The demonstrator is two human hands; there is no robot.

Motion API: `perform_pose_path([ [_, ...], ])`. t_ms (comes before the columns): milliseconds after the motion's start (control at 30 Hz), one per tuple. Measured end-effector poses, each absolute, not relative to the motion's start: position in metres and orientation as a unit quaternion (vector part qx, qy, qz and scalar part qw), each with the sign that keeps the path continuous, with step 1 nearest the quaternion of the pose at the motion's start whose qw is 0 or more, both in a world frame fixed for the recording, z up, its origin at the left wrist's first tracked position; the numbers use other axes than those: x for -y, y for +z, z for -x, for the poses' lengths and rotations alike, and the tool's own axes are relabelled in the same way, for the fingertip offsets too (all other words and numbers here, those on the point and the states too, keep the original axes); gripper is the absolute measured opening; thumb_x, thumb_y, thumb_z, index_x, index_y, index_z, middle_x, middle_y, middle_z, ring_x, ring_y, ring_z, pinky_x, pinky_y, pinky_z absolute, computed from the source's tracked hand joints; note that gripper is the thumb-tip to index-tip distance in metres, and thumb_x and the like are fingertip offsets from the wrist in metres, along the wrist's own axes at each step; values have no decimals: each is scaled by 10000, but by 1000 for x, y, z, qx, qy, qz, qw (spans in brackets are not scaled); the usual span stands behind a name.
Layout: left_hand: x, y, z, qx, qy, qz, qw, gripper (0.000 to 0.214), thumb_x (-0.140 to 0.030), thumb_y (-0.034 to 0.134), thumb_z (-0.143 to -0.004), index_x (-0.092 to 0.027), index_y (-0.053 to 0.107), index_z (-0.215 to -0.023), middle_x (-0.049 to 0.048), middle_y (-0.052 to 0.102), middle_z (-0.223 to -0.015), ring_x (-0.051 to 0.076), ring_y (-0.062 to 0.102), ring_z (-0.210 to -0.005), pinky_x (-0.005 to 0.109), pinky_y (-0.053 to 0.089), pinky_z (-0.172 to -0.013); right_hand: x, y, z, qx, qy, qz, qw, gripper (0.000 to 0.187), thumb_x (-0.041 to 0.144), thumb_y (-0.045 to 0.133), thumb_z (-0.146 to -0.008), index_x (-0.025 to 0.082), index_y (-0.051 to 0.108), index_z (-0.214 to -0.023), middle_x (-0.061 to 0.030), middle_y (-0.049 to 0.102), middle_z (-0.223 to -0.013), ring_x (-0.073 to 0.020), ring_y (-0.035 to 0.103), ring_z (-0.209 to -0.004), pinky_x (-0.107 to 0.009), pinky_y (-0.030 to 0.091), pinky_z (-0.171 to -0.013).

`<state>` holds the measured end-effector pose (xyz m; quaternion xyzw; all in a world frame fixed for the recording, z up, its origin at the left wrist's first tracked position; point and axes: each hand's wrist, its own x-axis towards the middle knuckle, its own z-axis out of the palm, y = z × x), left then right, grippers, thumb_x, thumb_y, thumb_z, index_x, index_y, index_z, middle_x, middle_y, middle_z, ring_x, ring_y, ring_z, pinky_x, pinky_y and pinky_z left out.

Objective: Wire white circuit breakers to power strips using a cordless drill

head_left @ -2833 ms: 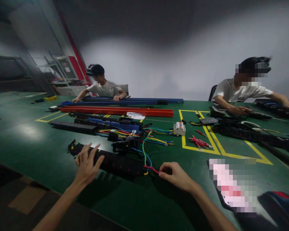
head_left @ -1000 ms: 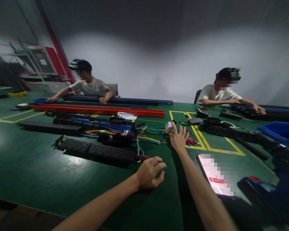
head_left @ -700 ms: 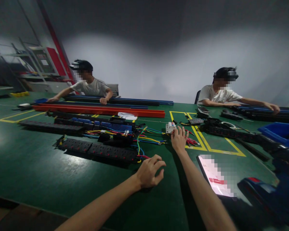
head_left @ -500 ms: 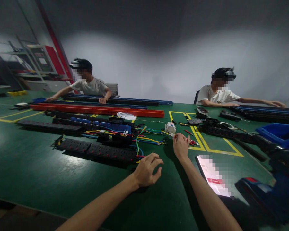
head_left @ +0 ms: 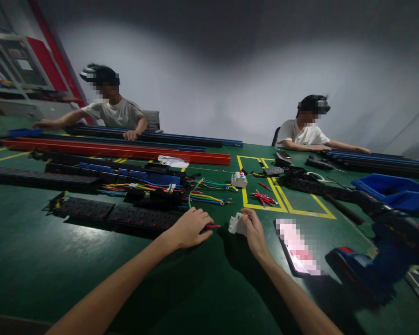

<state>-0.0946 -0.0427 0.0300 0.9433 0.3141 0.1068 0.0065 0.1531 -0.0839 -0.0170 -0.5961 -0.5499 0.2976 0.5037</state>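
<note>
A white circuit breaker (head_left: 238, 224) is gripped in my right hand (head_left: 255, 234), raised just over the green table. My left hand (head_left: 191, 228) lies at the right end of a black socket strip (head_left: 136, 217), its fingers closed around a red wire (head_left: 213, 226) whose tip sticks out toward the breaker. A green-yellow wire (head_left: 195, 185) arches up behind that hand. Beyond, another white circuit breaker (head_left: 239, 179) stands beside the ends of several coloured wires (head_left: 212, 201). A bundle of short red wires (head_left: 264, 198) lies inside the yellow floor-tape marking.
A phone (head_left: 296, 249) and a cordless drill (head_left: 363, 272) lie to my right, with a blue bin (head_left: 394, 190) behind. Long orange trunking (head_left: 125, 153) runs across the far left. Two co-workers sit opposite, one at left (head_left: 117, 114), one at right (head_left: 302, 135).
My right hand has come back toward me, bringing a circuit breaker. My left hand has gone from hovering loosely to closing on the red wire. The view has shifted slightly.
</note>
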Motion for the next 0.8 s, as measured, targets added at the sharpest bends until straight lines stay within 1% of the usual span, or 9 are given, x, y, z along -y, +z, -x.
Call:
perform_pose_path([
  [100,44,20,96,-306,96,-947,-9,246,-336,471,-955,-199,675,-964,50,666,-918,213,575,-889,358,349,-797,83,-15,-147,550,336,579,498,388,493,432,-902,217,554,-1146,-33,602,-1014,-183,556,-894,-267,441,-753],
  [233,47,17,96,-295,105,-950,-23,270,-346,453,-974,-215,687,-942,38,673,-924,205,569,-880,355,337,-783,85,-13,-141,553,373,557,495,378,490,452,-900,216,546,-1143,-23,583,-952,-172,540,-834,-260,433,-708],
  [333,52,18,95,-298,110,-947,-46,284,-338,434,-985,-205,680,-935,45,677,-909,213,565,-887,366,338,-795,86,-12,-137,555,391,543,494,369,487,466,-902,216,543,-1142,-21,573,-962,-164,526,-824,-251,425,-691],
  [433,59,15,90,-320,112,-938,-75,261,-288,425,-983,-185,656,-919,59,673,-872,231,560,-884,383,346,-799,87,-12,-134,558,402,535,491,364,480,483,-902,214,544,-1142,-21,571,-976,-157,519,-819,-244,417,-687],
  [500,63,11,86,-334,117,-931,-90,222,-241,432,-970,-177,636,-909,64,665,-874,240,555,-894,400,353,-830,88,-13,-132,560,406,532,487,367,482,488,-903,213,541,-1147,-20,570,-969,-153,515,-810,-243,416,-686],
  [567,66,7,82,-343,129,-925,-100,182,-204,445,-951,-169,621,-920,73,654,-907,248,549,-931,423,347,-893,88,-14,-131,561,410,531,484,376,489,482,-906,214,533,-1157,-20,568,-963,-150,511,-798,-243,418,-679],
  [667,68,3,79,-355,141,-920,-94,166,-186,444,-938,-160,607,-947,86,634,-923,251,545,-954,435,346,-935,88,-15,-131,563,413,529,482,390,495,479,-907,216,523,-1176,-25,568,-984,-148,508,-797,-242,421,-673],
  [800,68,3,79,-360,135,-921,-62,192,-192,403,-954,-165,592,-939,83,619,-887,248,553,-901,416,385,-876,89,-13,-130,569,415,524,479,394,488,483,-908,218,522,-1192,-34,578,-1030,-156,516,-826,-246,431,-693],
])
